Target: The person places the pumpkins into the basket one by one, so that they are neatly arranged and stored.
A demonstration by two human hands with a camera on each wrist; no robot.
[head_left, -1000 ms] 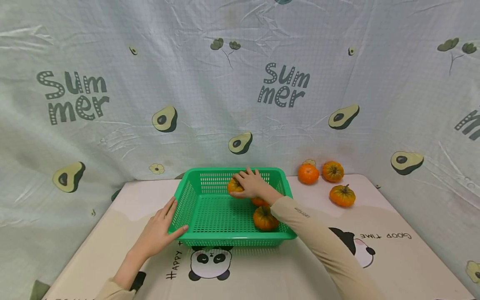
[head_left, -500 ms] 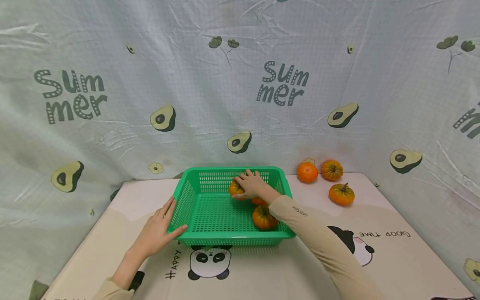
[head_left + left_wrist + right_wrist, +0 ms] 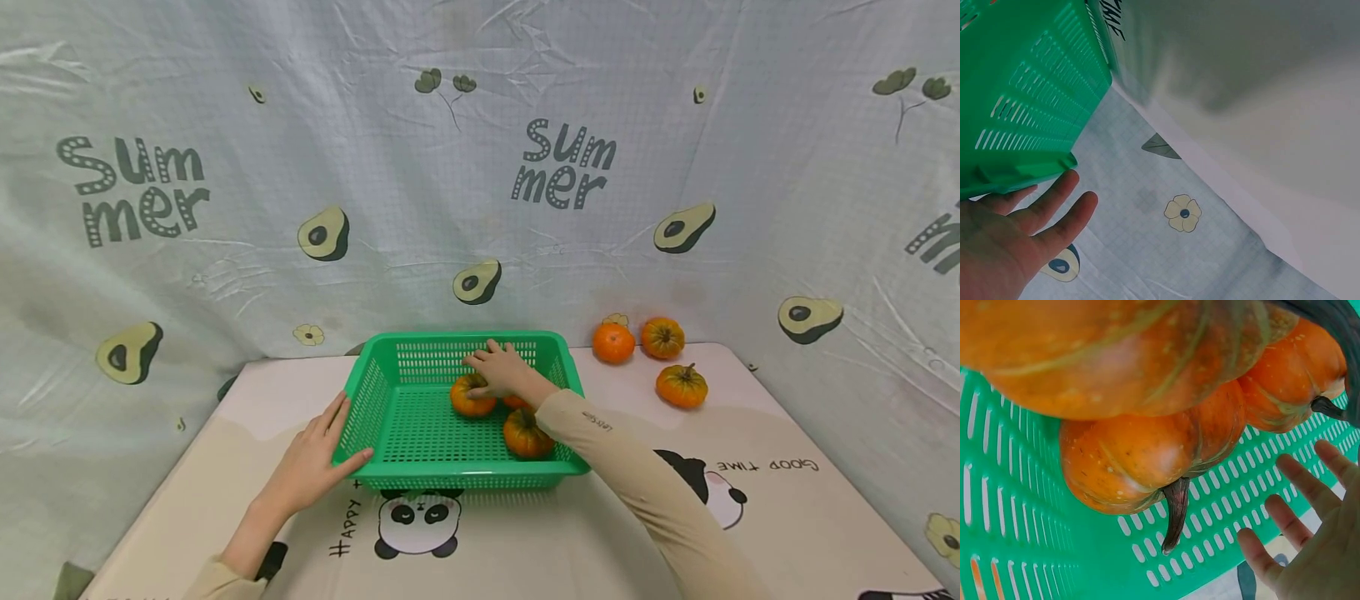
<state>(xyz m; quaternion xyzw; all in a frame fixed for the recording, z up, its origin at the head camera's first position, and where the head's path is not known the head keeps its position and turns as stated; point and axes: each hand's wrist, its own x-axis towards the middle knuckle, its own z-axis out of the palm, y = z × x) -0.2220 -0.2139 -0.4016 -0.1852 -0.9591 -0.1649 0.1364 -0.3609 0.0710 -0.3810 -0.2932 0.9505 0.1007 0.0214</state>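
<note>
Your right hand (image 3: 504, 372) was loose, fingers extended. The leftmost pumpkin (image 3: 467, 403) sat in the green basket (image 3: 465, 469), just left of that hand and under its thumb. Your left hand (image 3: 309, 463), farther off, touched the basket's left rim, straight-fingered.

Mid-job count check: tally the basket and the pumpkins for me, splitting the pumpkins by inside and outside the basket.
Green basket: 1
Pumpkins inside it: 3
Pumpkins on the table outside it: 3
Total: 7
</note>
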